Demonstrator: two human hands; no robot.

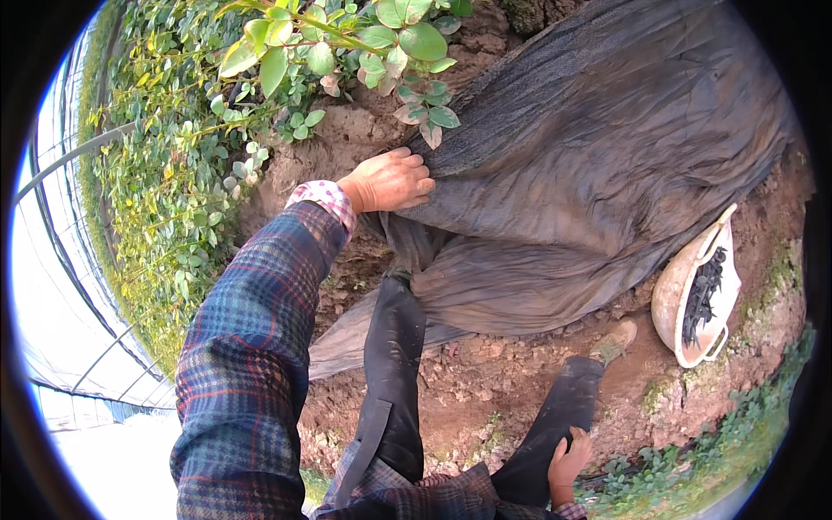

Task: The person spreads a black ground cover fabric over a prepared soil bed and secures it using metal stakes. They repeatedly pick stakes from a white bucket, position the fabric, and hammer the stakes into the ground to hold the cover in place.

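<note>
My left hand [395,182] has its fingers curled over the edge of a dark woven ground cloth [539,175]. The cloth lies in folds over the soil, dusted brown, and is bunched below that hand near my left shoe. My fingertips are partly hidden from this angle. My right hand [571,458] rests on my right trouser leg [559,403] near the knee and holds nothing. On the right, a dirty white plastic basin [669,299] with loop handles stands beside the cloth. Several small black pieces [703,296] lie in it, too small to identify.
Leafy bushes [188,182] line the left, and one leafy stem [351,42] hangs over the cloth's upper edge. Bare reddish soil [481,383] lies around my legs. Low green plants [702,442] grow at lower right. A curved pipe [78,153] crosses the far left.
</note>
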